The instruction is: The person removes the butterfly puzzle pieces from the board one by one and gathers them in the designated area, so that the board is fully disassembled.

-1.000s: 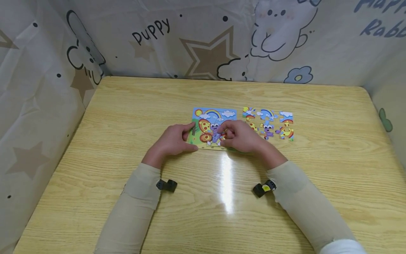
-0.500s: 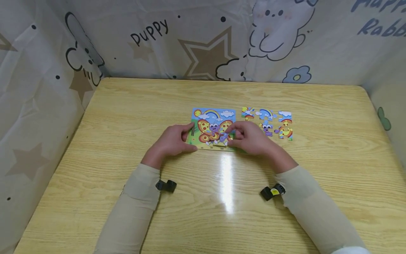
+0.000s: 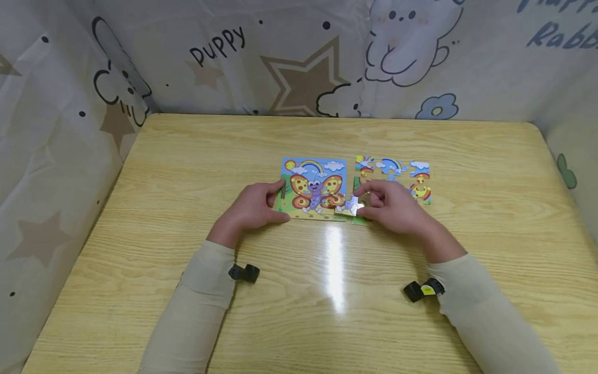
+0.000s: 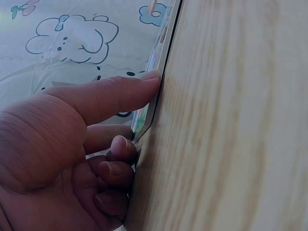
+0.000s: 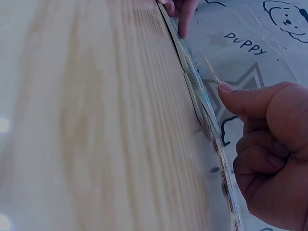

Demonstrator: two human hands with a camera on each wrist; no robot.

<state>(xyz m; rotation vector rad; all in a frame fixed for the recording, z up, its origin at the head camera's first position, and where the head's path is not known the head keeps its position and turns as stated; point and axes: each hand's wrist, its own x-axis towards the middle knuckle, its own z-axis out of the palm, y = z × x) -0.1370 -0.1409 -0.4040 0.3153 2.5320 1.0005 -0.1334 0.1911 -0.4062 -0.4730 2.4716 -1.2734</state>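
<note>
On the table lies a picture puzzle board (image 3: 306, 171) with a butterfly and a rainbow. My left hand (image 3: 254, 206) holds its left end, thumb at the near edge and index finger at the left side; the left wrist view shows the thumb (image 4: 120, 96) against the board's edge. Between thumb and index finger, my right hand (image 3: 397, 205) pinches a jigsaw piece (image 3: 347, 206) with a purple and yellow print. That piece is raised above the board's lower right corner, seen nearly edge-on in the right wrist view as a thin piece (image 5: 210, 66).
Several jigsaw pieces (image 3: 391, 165) lie spaced in rows right of the board, some partly hidden by the right hand. A green piece (image 3: 359, 220) shows below its fingers. A printed cloth (image 3: 299, 62) hangs behind the wooden table (image 3: 196, 150).
My right hand has moved right with the jigsaw piece, from over the board's middle to its lower right corner. The left hand has stayed at the board's left end.
</note>
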